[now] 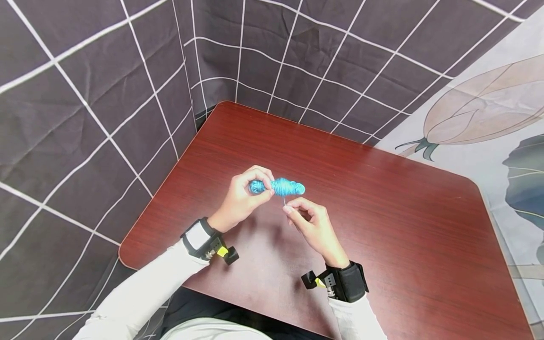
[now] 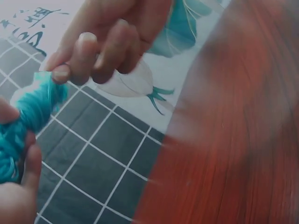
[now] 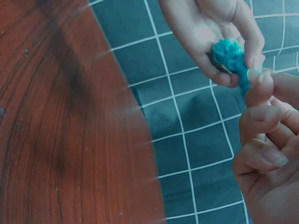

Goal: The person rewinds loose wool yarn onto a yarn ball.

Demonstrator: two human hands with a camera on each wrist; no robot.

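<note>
A bright blue bundle of wound cord (image 1: 285, 187) is held up over the table, its coils wrapped tightly round the middle. My left hand (image 1: 239, 196) grips the bundle near its left end, thumb and fingertips pinching a narrower part. Just below the bundle's right part, my right hand (image 1: 312, 223) pinches a short, thin loose end of the cord (image 1: 284, 201). In the left wrist view the wound coils (image 2: 35, 109) show close up, with the right hand's fingertips at their upper edge. The rounded end of the bundle (image 3: 227, 53) shows against the left palm in the right wrist view.
Both hands are above a reddish-brown wooden table (image 1: 382, 212) with rounded corners. A dark cloth with a white grid (image 1: 140, 94) hangs behind and to the left. On the right is a pale cloth printed with plants (image 1: 480, 108).
</note>
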